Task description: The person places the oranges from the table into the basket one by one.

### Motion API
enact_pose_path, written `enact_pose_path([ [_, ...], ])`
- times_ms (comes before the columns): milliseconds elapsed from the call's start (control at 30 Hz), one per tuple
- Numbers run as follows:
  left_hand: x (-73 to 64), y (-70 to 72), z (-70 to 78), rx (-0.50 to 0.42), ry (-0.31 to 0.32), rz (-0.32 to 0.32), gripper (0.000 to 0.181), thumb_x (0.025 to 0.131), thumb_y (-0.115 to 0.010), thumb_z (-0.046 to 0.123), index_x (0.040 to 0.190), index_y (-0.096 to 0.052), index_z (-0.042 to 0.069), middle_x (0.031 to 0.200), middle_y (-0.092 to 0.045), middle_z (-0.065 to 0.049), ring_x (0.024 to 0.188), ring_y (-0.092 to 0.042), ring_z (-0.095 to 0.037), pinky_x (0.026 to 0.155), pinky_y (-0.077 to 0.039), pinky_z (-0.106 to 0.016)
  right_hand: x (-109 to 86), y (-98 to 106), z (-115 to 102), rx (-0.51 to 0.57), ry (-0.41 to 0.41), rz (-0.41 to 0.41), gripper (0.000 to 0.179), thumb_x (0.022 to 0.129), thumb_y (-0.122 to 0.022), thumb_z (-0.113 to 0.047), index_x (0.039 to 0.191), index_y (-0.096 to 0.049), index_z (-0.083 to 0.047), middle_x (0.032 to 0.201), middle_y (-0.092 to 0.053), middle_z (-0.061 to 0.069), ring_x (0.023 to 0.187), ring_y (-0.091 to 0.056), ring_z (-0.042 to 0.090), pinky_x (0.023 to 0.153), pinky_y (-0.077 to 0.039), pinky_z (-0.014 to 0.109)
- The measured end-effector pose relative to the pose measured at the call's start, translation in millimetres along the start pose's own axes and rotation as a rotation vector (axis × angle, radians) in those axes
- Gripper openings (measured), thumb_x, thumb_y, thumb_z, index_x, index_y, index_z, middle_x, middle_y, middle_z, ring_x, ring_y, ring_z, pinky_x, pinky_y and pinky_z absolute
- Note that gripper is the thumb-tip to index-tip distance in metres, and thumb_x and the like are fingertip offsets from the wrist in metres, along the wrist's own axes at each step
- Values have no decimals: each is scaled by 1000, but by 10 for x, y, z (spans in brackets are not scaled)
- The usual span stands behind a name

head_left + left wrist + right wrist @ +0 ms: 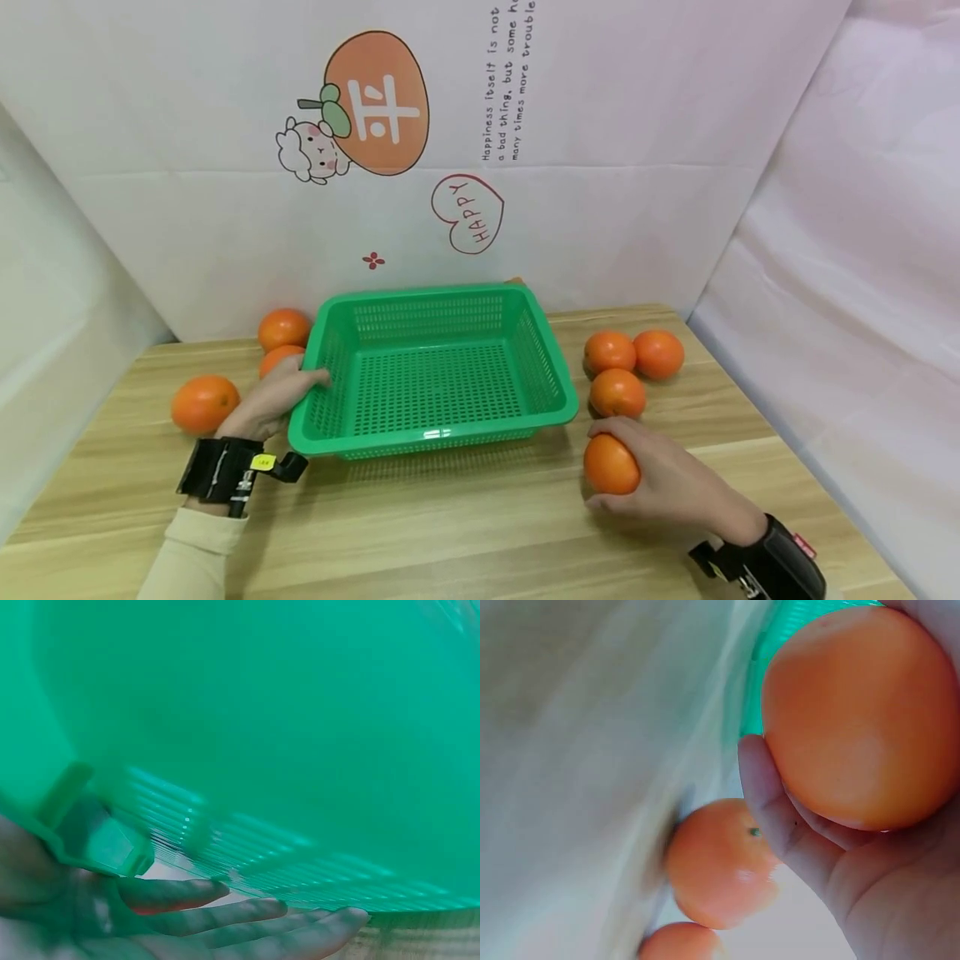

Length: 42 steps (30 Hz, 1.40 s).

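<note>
My left hand [274, 400] grips the left rim of an open green plastic basket [442, 387], thumb over the edge. In the left wrist view, its fingers [247, 919] stretch along the outside of the slotted basket wall. Nothing lies inside the basket. At the basket's right front corner, my right hand [671, 479] holds an orange [609, 465], thumb and fingers curled round its sides. The right wrist view shows this held orange [859, 716] large, close to the palm.
Right of the basket, three oranges [617, 392] sit close together on the wooden table [420, 533]. On the left, an orange [205, 404] lies beside my left wrist, with two more [283, 330] behind the hand. White printed cloth [615, 225] stands along the back.
</note>
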State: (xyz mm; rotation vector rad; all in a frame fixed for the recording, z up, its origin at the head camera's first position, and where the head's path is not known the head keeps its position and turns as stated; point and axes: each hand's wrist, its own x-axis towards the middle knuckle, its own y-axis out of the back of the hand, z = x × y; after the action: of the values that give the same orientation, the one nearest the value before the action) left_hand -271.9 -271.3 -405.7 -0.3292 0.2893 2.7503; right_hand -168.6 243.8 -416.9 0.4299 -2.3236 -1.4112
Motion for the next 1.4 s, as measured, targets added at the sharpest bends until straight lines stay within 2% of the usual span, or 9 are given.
enact_pose_path([
  [100,10,-14,0,8,-10,7,67,102,-42,8,159,-16,-17,147,-48,-44,115,-73,-34,91,-65,-44,14,88,-43,2,20,5,70,73,-93,-53,129,-55,-36,121,-64,-14,95,-61,1,76,-57,24],
  [200,26,-33,1,14,-20,16,67,101,-42,7,158,-18,-18,149,-46,-44,117,-72,-35,92,-65,-44,57,173,-87,-3,75,37,72,72,-94,-51,129,-53,-38,125,-62,-17,96,-61,0,76,-57,24],
  [367,48,-48,1,18,-28,13,67,100,-43,6,159,-18,-17,151,-44,-44,121,-70,-39,93,-64,-45,134,273,-154,-25,190,81,70,73,-96,-41,130,-56,-31,123,-62,-13,94,-62,2,73,-58,24],
  [533,40,-32,7,30,-30,13,68,100,-43,7,159,-18,-17,151,-44,-44,120,-70,-39,93,-65,-45,206,325,-218,-38,227,82,68,76,-93,-44,130,-58,-23,122,-63,-12,94,-61,2,73,-58,24],
  [800,23,-16,14,34,-28,23,67,100,-43,8,158,-22,-17,145,-51,-43,112,-75,-33,89,-66,-42,350,418,-308,-69,305,103,75,70,-97,-38,129,-59,-14,118,-62,-10,97,-60,3,79,-59,28],
  [967,17,-9,22,41,-24,29,68,99,-43,8,159,-21,-15,146,-51,-42,111,-74,-30,88,-66,-40,455,456,-391,-48,332,124,71,71,-96,-34,127,-59,-12,116,-65,-7,92,-63,4,75,-61,26],
  [1100,18,-3,27,49,-29,26,68,99,-43,9,159,-21,-15,147,-49,-42,113,-74,-30,89,-66,-40,551,491,-477,-61,328,122,68,72,-95,-37,125,-59,-14,114,-66,-7,89,-64,5,73,-60,25],
  [1400,0,2,-12,59,-20,30,68,99,-43,9,159,-21,-15,146,-51,-42,112,-74,-30,88,-66,-40,713,499,-605,-81,279,21,68,78,-91,-46,128,-57,-16,113,-65,-8,89,-62,5,73,-58,22],
])
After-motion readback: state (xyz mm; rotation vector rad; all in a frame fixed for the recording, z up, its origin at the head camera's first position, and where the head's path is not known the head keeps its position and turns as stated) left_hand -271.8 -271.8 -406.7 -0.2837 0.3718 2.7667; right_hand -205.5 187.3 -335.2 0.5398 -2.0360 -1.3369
